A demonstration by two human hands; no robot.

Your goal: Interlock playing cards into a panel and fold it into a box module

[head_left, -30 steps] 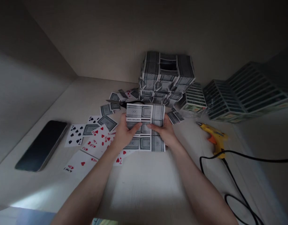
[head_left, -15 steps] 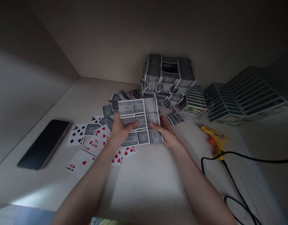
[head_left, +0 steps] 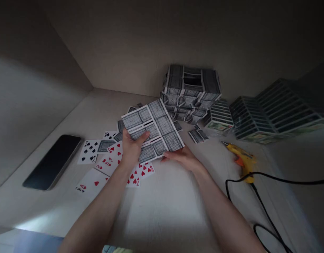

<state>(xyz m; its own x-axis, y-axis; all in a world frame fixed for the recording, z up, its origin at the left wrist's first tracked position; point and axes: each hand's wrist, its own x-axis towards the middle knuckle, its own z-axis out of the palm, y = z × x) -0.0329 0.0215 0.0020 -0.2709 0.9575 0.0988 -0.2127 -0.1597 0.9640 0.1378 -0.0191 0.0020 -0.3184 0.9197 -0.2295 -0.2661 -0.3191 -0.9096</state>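
Note:
A flat panel of joined playing cards [head_left: 165, 121], their patterned grey backs up, is held tilted above the table. My left hand [head_left: 132, 147] grips its left side, thumb lying on top and the other fingers hidden beneath. At the lower right edge my right hand [head_left: 184, 157] touches the panel with its fingers stretched out; whether it bears any of it I cannot tell. Loose playing cards [head_left: 88, 151] lie face up to the left and partly under the panel. Behind it stands a box-like structure built of cards [head_left: 191, 92], with an opening in its top.
A phone [head_left: 52, 163] lies at the left. On the right are a yellow glue gun [head_left: 243, 161] with a looping black cord [head_left: 285, 180], and rows of stacked card packs [head_left: 267, 116] along the wall. A few cards [head_left: 197, 135] lie before the card structure.
The card panel has turned so its right side now slants down to the right. My right hand has slid from its right side to the lower corner, its fingers loosened.

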